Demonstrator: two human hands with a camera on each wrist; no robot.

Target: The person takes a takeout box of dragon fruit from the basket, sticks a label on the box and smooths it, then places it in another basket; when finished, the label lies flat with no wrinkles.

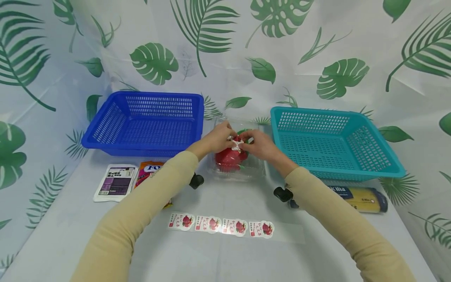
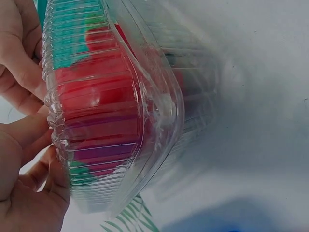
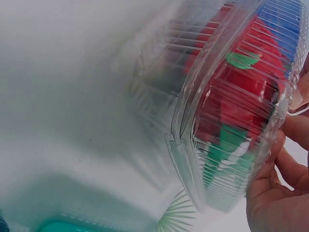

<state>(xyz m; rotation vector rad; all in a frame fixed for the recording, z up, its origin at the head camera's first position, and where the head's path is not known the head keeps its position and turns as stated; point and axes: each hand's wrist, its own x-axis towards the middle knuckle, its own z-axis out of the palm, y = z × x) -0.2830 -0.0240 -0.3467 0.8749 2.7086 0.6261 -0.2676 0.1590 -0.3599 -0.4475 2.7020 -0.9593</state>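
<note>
A clear plastic clamshell box (image 1: pixel 251 166) stands closed between the baskets, with red and green items (image 1: pixel 227 158) inside that look like fruit or vegetables; ridged walls blur their kind. Above its lid, a small white-and-red sticker (image 1: pixel 237 145) is held between both hands. My left hand (image 1: pixel 219 139) pinches it from the left, and its fingers also lie against the lid in the left wrist view. From the other side my right hand (image 1: pixel 261 145) pinches the sticker; a thin white edge shows between its fingers in the right wrist view. The sticker's underside is hidden.
A blue basket (image 1: pixel 144 150) stands left, a teal basket (image 1: pixel 338 174) right. A strip of several stickers (image 1: pixel 213 224) lies in front. White-and-purple packet (image 1: pixel 116 182) and orange bag (image 1: pixel 146 172) are at left, the latter partly behind my sleeve; a yellow pasta pack (image 1: pixel 366 199) is at right.
</note>
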